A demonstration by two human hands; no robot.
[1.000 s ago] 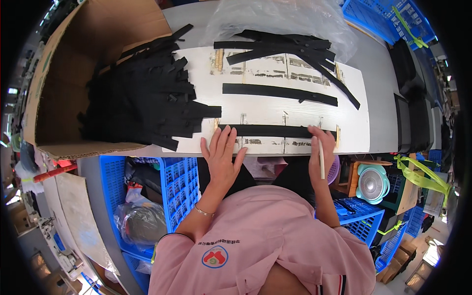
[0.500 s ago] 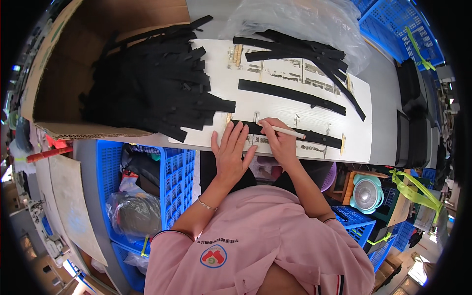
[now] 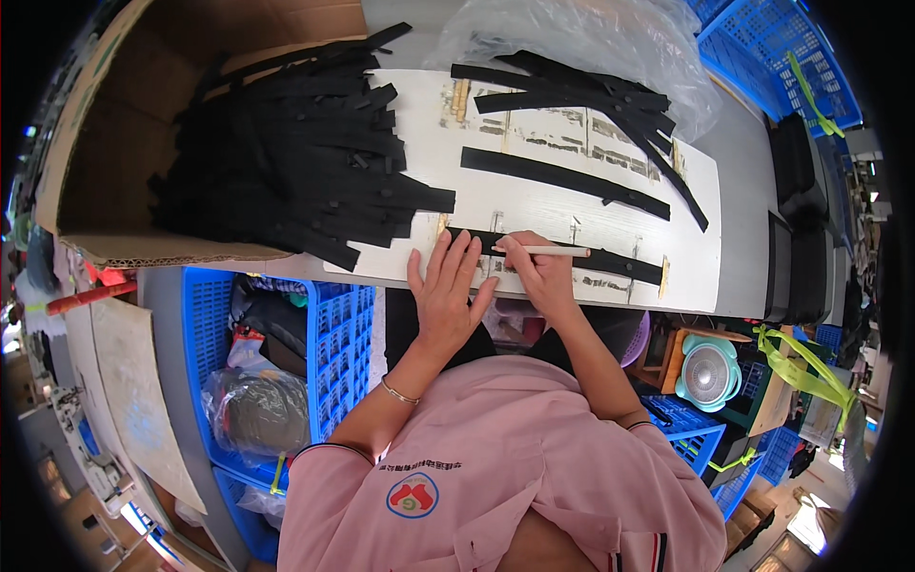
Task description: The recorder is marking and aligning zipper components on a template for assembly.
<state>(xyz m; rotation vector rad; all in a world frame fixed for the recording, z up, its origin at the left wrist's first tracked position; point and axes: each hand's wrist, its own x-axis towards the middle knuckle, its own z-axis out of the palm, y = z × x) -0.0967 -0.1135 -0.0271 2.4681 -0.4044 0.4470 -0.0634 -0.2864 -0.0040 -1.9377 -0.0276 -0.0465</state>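
A black fabric strip lies lengthwise along the near edge of the white board. My left hand rests flat over its left end, fingers stretched out and thumb apart. Pinched in my right hand is a slim white pencil, its tip on or just over the strip close to my left fingers. I cannot make out any mark at the tip. Beyond, a second black strip lies alone, and farther off several more strips cross in a loose heap.
On the left, a big pile of black strips spills from an open cardboard box onto the board. Clear plastic film lies at the back. Blue crates stand at the far right and below the table. Dark boxes line the right side.
The pencil has tilted to lie almost level across the view, its tip slightly nearer me and to the left. My right hand has turned slightly with it. My left hand stays on the strip.
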